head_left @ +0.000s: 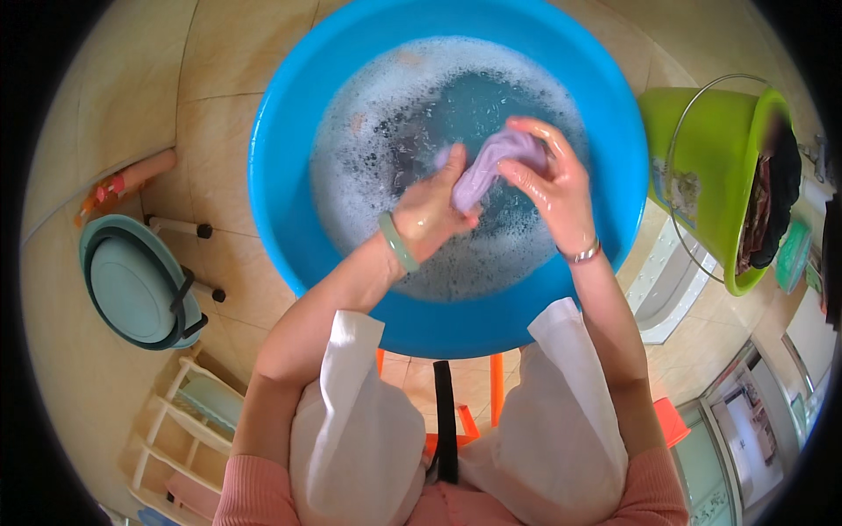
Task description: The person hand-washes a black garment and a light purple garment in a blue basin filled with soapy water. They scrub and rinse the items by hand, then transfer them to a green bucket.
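Both of my hands hold a wet lilac cloth [496,167] above the soapy water in a large round blue basin [289,175]. My left hand [432,206], with a pale green bangle on its wrist, is closed round the lower end of the cloth. On the upper right end, the fingers and thumb of my right hand [554,180] grip it; a silver bracelet circles that wrist. White suds [351,193] cover much of the water, and a darker patch shows under the surface near the middle. What kind of cloth article it is, I cannot tell.
A lime green bucket [710,167] with a wire handle and dark clothes stands to the right. At the left are a grey-green folding basin [132,289] and an orange-pink bottle [145,171]. A white rack [167,438] stands at lower left; orange stool legs [496,386] show below.
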A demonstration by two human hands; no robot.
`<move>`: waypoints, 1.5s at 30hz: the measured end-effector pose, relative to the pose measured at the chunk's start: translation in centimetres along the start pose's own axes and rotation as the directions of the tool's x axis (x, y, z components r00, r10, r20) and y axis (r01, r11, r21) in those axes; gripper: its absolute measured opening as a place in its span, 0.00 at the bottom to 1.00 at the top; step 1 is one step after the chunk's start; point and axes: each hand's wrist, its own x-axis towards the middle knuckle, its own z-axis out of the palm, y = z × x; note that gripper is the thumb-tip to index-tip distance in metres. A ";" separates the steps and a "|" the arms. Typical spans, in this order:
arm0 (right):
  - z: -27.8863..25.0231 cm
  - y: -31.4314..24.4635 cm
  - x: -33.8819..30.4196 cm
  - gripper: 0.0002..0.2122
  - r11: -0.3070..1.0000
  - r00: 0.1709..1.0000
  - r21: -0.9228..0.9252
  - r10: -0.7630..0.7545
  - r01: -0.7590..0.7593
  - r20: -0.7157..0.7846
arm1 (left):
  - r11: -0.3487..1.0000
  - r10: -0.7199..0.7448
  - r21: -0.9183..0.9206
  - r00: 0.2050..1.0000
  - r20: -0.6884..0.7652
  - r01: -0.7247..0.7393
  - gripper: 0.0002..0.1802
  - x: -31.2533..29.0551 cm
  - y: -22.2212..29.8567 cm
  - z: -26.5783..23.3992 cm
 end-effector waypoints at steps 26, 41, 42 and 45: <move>2.8 -1.0 0.0 0.19 0.830 0.913 0.388 0.397 -0.401 0.093 | -0.248 0.124 0.934 0.948 0.294 -0.257 0.15 -0.8 -2.9 2.8; -3.1 -0.8 -1.7 0.18 0.824 0.909 0.391 0.339 -0.411 0.242 | 0.914 -0.015 0.401 0.985 0.174 -0.057 0.28 -1.7 0.0 1.1; -3.3 -1.3 -2.3 0.18 0.827 0.915 0.398 0.326 -0.397 0.236 | 0.939 -0.027 0.341 0.981 0.194 -0.041 0.28 -1.7 0.3 1.1; -3.9 -2.3 -3.8 0.16 0.883 0.971 0.413 0.236 -0.223 0.020 | 0.965 -0.017 0.258 0.971 0.239 -0.047 0.28 -0.9 0.9 2.3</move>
